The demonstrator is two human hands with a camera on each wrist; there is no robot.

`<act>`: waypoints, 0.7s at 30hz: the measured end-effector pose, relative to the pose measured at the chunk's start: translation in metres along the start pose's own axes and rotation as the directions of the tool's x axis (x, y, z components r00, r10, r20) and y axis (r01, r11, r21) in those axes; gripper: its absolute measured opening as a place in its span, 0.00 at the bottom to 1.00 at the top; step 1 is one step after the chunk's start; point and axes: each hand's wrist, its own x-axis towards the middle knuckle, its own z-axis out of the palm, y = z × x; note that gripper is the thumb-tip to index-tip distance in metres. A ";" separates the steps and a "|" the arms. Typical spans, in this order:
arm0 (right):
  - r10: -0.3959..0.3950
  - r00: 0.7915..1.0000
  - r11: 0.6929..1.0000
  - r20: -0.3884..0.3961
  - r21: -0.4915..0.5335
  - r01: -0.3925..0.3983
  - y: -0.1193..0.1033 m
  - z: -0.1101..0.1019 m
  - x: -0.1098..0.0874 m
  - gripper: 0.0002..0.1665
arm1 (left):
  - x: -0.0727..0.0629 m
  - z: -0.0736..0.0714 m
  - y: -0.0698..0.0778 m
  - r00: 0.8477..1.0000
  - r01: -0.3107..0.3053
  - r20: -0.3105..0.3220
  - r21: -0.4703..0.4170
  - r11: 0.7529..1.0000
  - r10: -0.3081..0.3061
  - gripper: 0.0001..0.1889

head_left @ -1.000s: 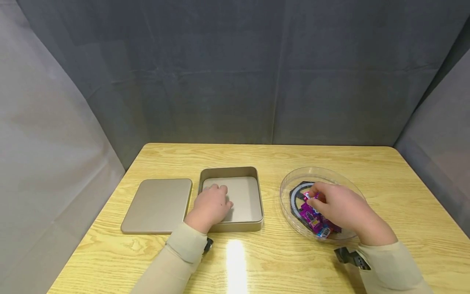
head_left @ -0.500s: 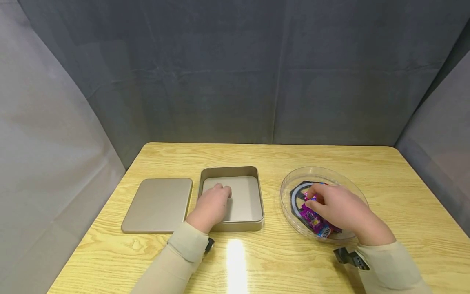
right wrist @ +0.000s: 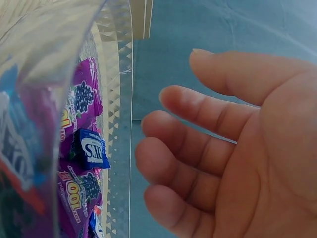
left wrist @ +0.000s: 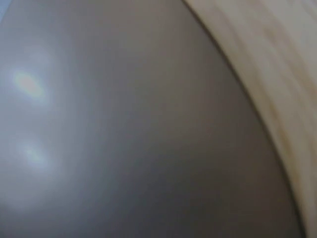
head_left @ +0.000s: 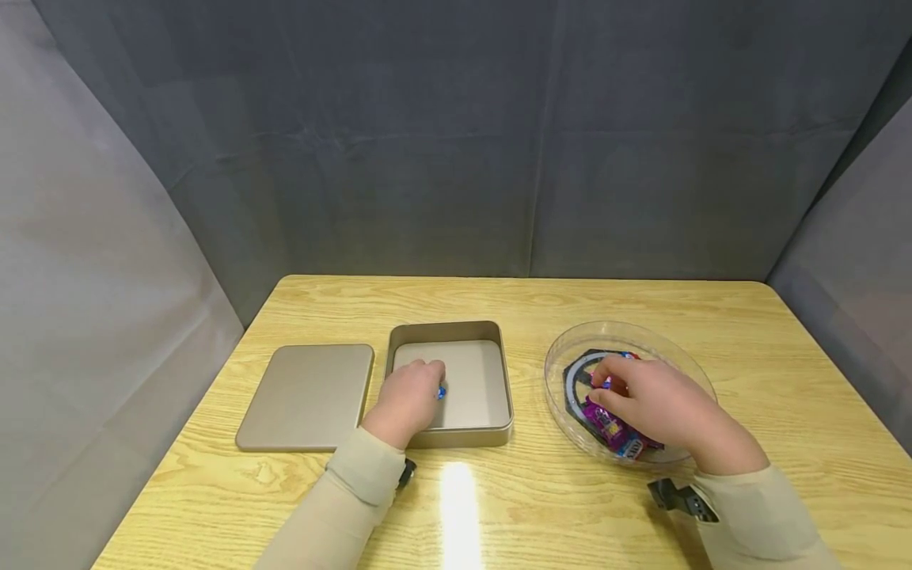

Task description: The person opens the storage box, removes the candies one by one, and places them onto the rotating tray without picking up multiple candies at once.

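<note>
My left hand (head_left: 412,400) is inside the square metal tin (head_left: 473,388). Beside its fingers shows a bit of a small blue-wrapped candy (head_left: 442,392), pinched at the fingertips as far as the head view shows. My right hand (head_left: 655,396) hovers over the clear round dish (head_left: 559,412). Its fingers are loosely bent, with a gap to the thumb and nothing between them in the right wrist view. Purple and blue wrapped candies (right wrist: 81,191) lie in the dish, partly hidden by that hand.
Left of the tin, its flat metal lid (head_left: 306,400) lies on the wooden table (head_left: 541,507); a blurred metal surface (left wrist: 124,114) fills most of the left wrist view. A dark octagonal pattern (head_left: 579,372) shows in the dish. Grey cloth (head_left: 427,158) walls the back.
My left fingers have drawn together inside the tin, and a blue candy now shows beside them. The right hand stays almost still over the dish.
</note>
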 end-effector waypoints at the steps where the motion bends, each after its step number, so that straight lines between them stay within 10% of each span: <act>1: -0.005 1.000 1.000 -0.001 0.001 0.005 0.000 0.000 0.000 0.10 | 0.000 0.001 0.000 1.000 -0.001 0.003 -0.003 1.000 0.001 0.04; 10: -0.023 1.000 1.000 -0.007 0.006 0.023 -0.002 0.000 -0.001 0.08 | 0.003 0.001 0.002 1.000 0.004 0.007 0.020 1.000 -0.004 0.05; 21: -0.032 0.999 0.999 0.005 -0.009 0.032 -0.013 -0.001 -0.001 0.08 | -0.002 -0.019 0.013 0.987 -0.088 -0.139 -0.065 0.994 0.079 0.07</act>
